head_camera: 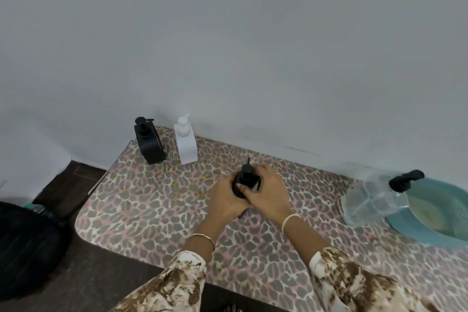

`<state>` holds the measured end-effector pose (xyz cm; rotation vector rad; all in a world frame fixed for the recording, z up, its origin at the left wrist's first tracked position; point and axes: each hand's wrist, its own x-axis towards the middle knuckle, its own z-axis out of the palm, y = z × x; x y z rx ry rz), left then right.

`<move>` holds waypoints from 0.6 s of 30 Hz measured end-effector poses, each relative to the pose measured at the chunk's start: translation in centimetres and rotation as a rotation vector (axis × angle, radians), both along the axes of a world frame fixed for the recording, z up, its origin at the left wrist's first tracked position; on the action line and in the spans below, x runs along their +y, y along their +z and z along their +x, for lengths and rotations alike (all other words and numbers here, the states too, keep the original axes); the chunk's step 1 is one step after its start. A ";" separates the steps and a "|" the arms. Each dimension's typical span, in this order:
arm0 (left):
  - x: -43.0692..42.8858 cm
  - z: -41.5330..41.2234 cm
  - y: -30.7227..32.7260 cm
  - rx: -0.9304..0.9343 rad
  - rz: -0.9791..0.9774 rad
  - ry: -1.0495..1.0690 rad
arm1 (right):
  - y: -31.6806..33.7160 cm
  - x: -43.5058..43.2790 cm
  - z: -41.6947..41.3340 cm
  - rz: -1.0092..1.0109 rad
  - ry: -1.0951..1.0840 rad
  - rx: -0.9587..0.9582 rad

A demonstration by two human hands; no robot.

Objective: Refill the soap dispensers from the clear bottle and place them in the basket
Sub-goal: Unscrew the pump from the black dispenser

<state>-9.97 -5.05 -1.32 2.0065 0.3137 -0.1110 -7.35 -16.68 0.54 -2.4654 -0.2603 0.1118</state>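
Mostly hidden: black dispenser (245, 181) | left hand (226, 197), right hand (268, 194) clasping

The tabletop (152, 210) is covered with a leopard-pattern cloth. On it, in the upper left, a black dispenser (149, 142) and a white dispenser (186, 143) stand side by side near the wall. At the right edge stand a clear bottle (372, 200) and a teal basket (435, 213).
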 end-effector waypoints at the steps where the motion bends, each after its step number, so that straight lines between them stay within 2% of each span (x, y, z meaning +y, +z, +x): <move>1: -0.3 -0.2 -0.3 -0.029 0.002 0.004 | -0.4 -0.1 -0.3 0.019 -0.055 -0.029; 8: -0.6 -2.0 -3.8 -0.254 -0.104 0.073 | -3.1 0.3 -1.0 0.115 -0.178 -0.150; 15: -0.6 -2.4 -7.7 -0.488 -0.164 0.081 | -4.1 -1.5 -0.2 0.405 0.014 -0.113; 18: -0.7 -2.5 -9.0 -0.536 -0.164 0.116 | -4.6 -1.6 0.1 0.445 0.047 -0.143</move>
